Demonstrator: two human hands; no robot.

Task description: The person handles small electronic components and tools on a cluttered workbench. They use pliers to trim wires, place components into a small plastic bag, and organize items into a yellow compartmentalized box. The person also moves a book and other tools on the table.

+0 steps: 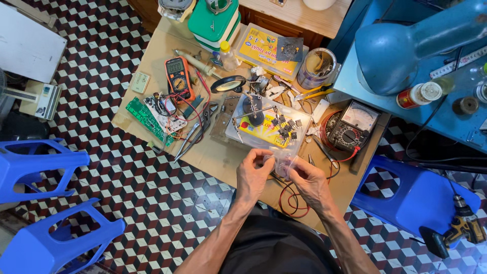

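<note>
My left hand (253, 175) and my right hand (309, 181) meet above the near edge of a low wooden table (223, 157). Together they pinch a small clear plastic bag (282, 163) between the fingertips. Just beyond the bag lies a clear plastic box (268, 129) with a yellow card and several small dark electronic parts in it. A red wire (291, 200) loops under my right hand.
On the table lie an orange digital multimeter (178, 77), a green circuit board (144, 119), pliers (195, 134), a magnifier (228, 83), an analogue meter (352, 124) and a tin can (317, 67). Blue plastic stools (416, 198) stand right and left (40, 170). A cordless drill (459, 231) lies on the floor.
</note>
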